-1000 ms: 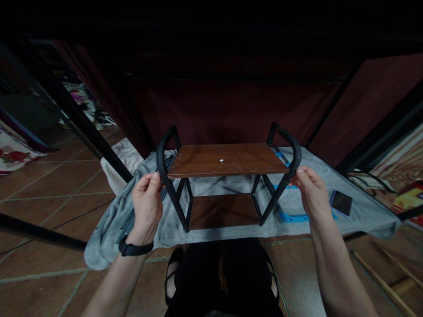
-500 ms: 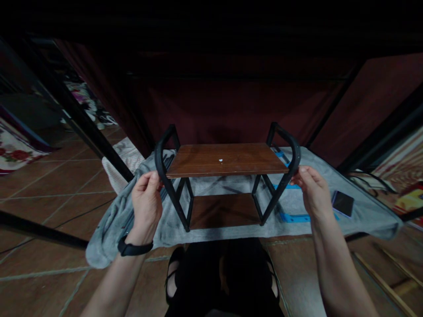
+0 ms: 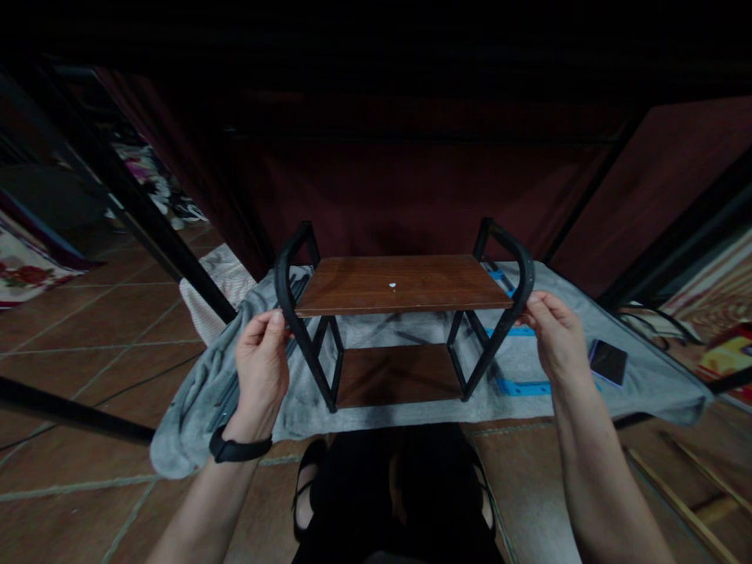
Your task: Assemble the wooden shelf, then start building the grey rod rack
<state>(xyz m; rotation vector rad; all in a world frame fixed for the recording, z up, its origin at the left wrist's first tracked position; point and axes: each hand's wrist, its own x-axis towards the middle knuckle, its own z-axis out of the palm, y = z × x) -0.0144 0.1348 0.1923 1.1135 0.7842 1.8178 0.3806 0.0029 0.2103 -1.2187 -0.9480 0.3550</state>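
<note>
A small two-tier shelf rack (image 3: 405,283) stands upright in front of me, with brown wood-grain boards and black metal tube sides. The lower board (image 3: 401,374) rests close to the grey cloth (image 3: 352,419). My left hand (image 3: 262,352), with a black band on its wrist, pinches at the outside of the left tube, level with the top board. On the opposite side my right hand (image 3: 555,329) has its fingers closed at the right tube, at about the same height. Both sets of fingertips are partly hidden against the frame. A white mark shows on the top board.
Blue strip-like pieces (image 3: 526,388) lie on the cloth at the right, beside a phone (image 3: 609,362). Dark rods (image 3: 226,403) lie on the cloth at the left. Black metal bars (image 3: 76,411) flank the space, and a dark red panel (image 3: 411,188) stands behind.
My hands keep their grip at the two sides, with only slight finger movement. The rack stays in the same place.
</note>
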